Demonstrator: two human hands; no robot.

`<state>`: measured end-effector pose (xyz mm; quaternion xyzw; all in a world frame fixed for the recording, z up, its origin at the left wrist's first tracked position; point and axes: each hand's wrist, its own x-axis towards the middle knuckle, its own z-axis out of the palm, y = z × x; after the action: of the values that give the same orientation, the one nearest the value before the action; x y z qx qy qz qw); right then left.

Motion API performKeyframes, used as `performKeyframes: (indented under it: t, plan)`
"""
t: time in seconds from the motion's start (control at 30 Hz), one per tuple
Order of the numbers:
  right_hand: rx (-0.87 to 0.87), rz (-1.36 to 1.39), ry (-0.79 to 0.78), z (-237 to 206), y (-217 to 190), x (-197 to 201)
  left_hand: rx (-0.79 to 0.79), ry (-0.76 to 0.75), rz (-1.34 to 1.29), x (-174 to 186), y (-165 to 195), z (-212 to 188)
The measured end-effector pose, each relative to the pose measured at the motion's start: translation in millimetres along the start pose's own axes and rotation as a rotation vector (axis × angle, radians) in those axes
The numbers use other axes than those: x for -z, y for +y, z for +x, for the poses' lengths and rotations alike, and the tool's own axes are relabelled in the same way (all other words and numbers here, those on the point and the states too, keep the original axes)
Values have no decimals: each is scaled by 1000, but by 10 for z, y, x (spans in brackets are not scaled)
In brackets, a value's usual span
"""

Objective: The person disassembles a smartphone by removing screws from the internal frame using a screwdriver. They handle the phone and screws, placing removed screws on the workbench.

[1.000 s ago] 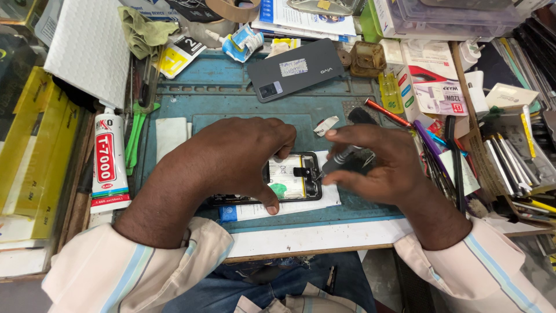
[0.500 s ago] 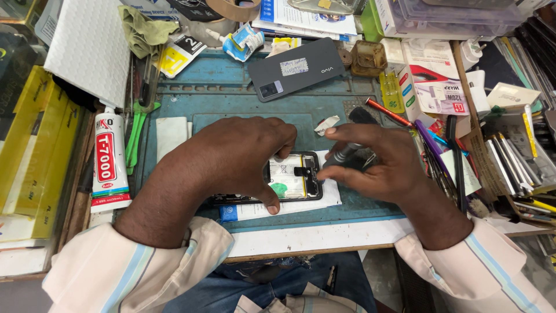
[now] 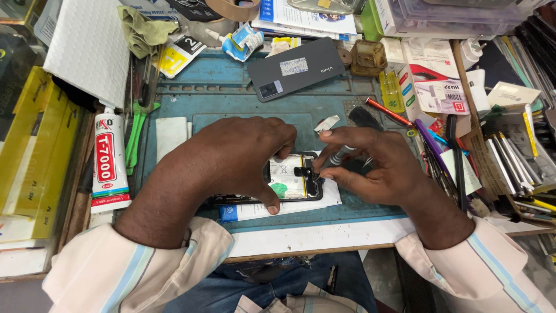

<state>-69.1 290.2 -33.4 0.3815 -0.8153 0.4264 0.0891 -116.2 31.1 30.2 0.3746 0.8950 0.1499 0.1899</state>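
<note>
Single view, head-mounted, above the bench. Faces steeply down and slightly forward over a blue work mat (image 3: 231, 104). Close range: left hand (image 3: 231, 156) and right hand (image 3: 376, 168) fill the centre, sleeves cut by the lower edge. Far clutter cropped at the top. No second view; nothing shared.

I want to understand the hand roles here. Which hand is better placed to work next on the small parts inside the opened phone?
Probably the right hand: it holds a thin tool whose tip sits at the opened phone. The left hand lies flat, pinning the phone down.
</note>
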Motion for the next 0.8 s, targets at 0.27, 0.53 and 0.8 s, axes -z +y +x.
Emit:
performKeyframes:
  t: [0.27,0.53,0.8]
  plan:
    - [6,-66,33,-8,-4,-5,-49,41,-15,-9,-30,-1]
    - [-16,-51,68,-30,38,-22,-82,59,-37,-32,-83,3]
    - [-110,62,168,-40,96,-92,-217,202,-14,-161,-284,-16]
